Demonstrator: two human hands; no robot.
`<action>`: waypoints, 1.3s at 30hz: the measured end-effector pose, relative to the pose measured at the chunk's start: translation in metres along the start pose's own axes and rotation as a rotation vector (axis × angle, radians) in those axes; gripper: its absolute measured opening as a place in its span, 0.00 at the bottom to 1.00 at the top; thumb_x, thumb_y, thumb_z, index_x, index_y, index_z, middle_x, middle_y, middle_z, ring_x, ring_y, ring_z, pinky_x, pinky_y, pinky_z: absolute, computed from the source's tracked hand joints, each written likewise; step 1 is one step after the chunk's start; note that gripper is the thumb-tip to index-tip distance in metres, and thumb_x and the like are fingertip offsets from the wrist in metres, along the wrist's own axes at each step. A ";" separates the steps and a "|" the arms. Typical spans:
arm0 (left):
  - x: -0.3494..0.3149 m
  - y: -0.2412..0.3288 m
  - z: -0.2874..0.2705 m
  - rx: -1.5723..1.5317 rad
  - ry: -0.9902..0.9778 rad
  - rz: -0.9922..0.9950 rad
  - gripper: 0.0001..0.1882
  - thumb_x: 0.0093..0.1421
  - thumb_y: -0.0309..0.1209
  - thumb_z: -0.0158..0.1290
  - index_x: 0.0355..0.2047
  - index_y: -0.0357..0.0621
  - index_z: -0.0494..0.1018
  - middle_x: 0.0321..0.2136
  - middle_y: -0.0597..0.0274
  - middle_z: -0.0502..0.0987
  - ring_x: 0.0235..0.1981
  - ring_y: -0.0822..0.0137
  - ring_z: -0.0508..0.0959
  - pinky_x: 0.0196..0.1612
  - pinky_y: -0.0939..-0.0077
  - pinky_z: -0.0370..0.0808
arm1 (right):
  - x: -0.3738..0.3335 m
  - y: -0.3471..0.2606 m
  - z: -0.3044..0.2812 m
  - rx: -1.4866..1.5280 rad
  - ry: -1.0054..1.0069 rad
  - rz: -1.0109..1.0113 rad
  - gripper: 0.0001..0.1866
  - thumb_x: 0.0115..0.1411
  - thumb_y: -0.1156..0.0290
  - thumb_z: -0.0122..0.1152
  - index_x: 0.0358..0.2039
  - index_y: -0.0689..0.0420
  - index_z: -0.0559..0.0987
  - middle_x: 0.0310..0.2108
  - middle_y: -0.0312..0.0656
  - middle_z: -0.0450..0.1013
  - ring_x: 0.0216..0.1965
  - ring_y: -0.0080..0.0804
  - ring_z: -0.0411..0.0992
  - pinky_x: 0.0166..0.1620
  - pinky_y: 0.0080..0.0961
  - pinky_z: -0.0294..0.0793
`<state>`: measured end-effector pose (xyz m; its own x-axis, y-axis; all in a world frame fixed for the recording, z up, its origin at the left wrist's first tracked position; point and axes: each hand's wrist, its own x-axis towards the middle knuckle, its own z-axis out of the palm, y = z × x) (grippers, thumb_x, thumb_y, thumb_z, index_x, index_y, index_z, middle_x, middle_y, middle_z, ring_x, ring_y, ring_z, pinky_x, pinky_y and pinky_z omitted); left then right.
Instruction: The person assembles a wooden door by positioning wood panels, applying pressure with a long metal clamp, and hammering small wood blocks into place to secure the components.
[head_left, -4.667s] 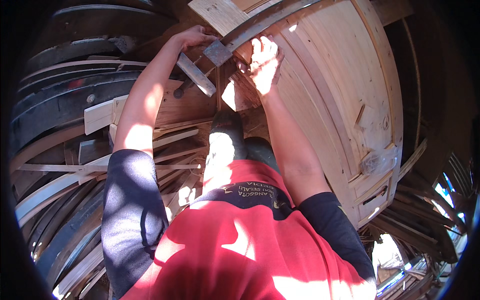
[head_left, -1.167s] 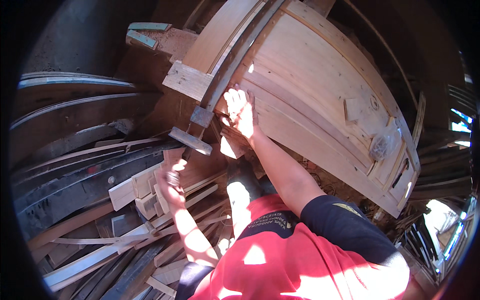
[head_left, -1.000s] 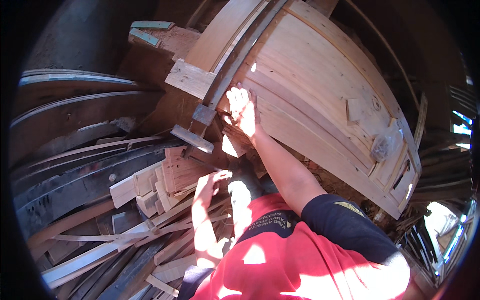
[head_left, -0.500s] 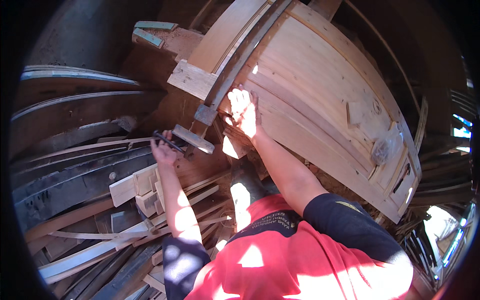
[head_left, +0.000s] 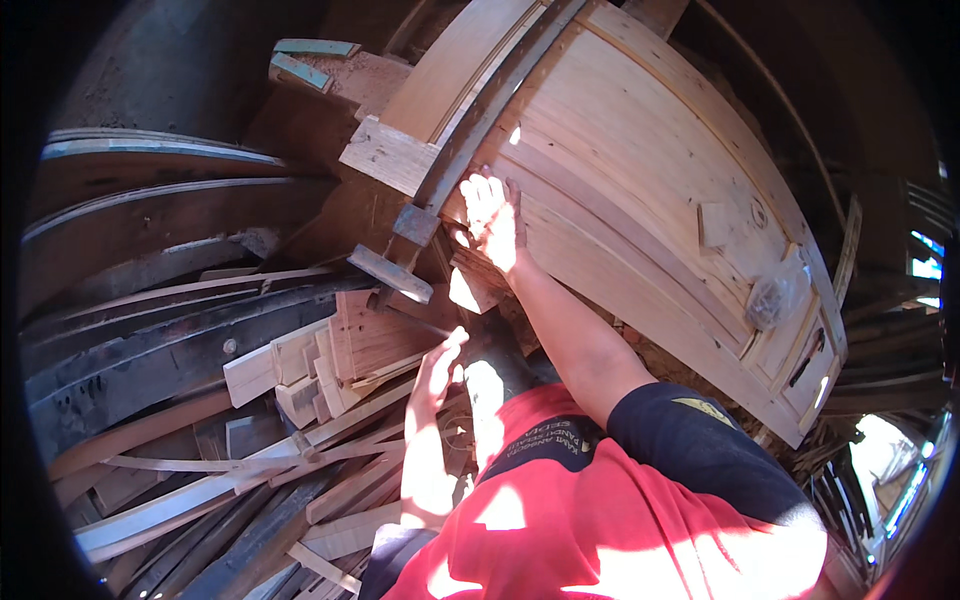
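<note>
Curving loosely, thumb standing apart, the fingers of a person's left hand (head_left: 435, 370) are sitting at the free end of a thin dark handle (head_left: 425, 325); whether they are touching it is too blurred to tell. To their left, cut timber (head_left: 300, 370) is lying in a jumble. Just beyond them, a wooden block (head_left: 470, 288) is standing below the right hand (head_left: 492, 222), whose fingers are lying outstretched, gripping nothing, at the near edge of a pale wooden door (head_left: 620, 180). Just left of the right fingers, a bar clamp (head_left: 485, 122) is spanning the door. Working well here is probably calling for short, even handle turns, right palm steadying the door. Farther right, a clear plastic bag (head_left: 776, 300) is resting on it.
</note>
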<state>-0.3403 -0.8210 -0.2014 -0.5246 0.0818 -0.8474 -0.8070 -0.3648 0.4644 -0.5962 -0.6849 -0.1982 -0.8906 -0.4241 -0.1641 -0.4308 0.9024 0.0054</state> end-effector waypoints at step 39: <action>0.016 -0.011 -0.004 -1.032 -0.445 -0.035 0.32 0.67 0.44 0.37 0.61 0.31 0.67 0.54 0.47 0.79 0.18 0.74 0.64 0.20 0.84 0.61 | 0.000 0.006 0.005 0.047 0.136 -0.011 0.43 0.49 0.38 0.66 0.59 0.52 0.67 0.57 0.38 0.64 0.62 0.38 0.60 0.67 0.52 0.53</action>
<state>-0.3382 -0.8192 -0.2210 -0.7228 0.3554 -0.5926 -0.3203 -0.9322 -0.1684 -0.5977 -0.6792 -0.2029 -0.8989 -0.4372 -0.0282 -0.4359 0.8990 -0.0424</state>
